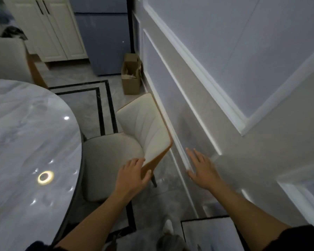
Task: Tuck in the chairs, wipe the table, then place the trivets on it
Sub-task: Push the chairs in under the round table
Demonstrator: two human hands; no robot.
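A cream padded chair point(145, 127) with an orange-brown back shell stands between the round marble table point(25, 133) and the wall, its seat partly under the table's rim. My left hand point(132, 173) grips the near corner of the chair's backrest, fingers over the front and thumb on the orange back. To the right of the chair my right hand point(200, 168) hovers with fingers spread, holding nothing, close to the wall panelling. No trivets or cloth are in view.
A second cream chair point(7, 58) stands at the table's far left. An open cardboard box point(131, 75) sits on the floor by the wall, beside a grey-blue fridge point(105, 37). White cabinet doors point(49, 28) are at the back. The panelled wall point(225, 78) runs close along the right.
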